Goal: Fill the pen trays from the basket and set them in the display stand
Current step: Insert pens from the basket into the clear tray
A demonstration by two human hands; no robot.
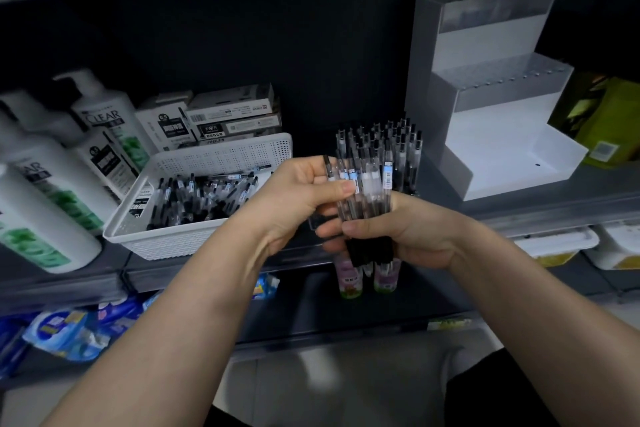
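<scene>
A white perforated basket (221,158) holding several loose black-and-clear pens sits on the shelf at centre left. A bundle of upright pens (367,180) is held in front of the shelf. My right hand (391,232) grips the bundle at its dark lower ends. My left hand (304,191) pinches the upper barrels, thumb across them. More upright pens (391,139) stand packed together just behind; their tray is hidden by the hands. The white stepped display stand (491,128) stands at the right, its steps bare.
Large white shampoo bottles (52,177) crowd the shelf's left end. Stacked pen boxes (225,114) sit behind the basket. A green packet (606,121) stands right of the stand. Blue packets (65,329) and small bottles (349,277) fill the shelf below.
</scene>
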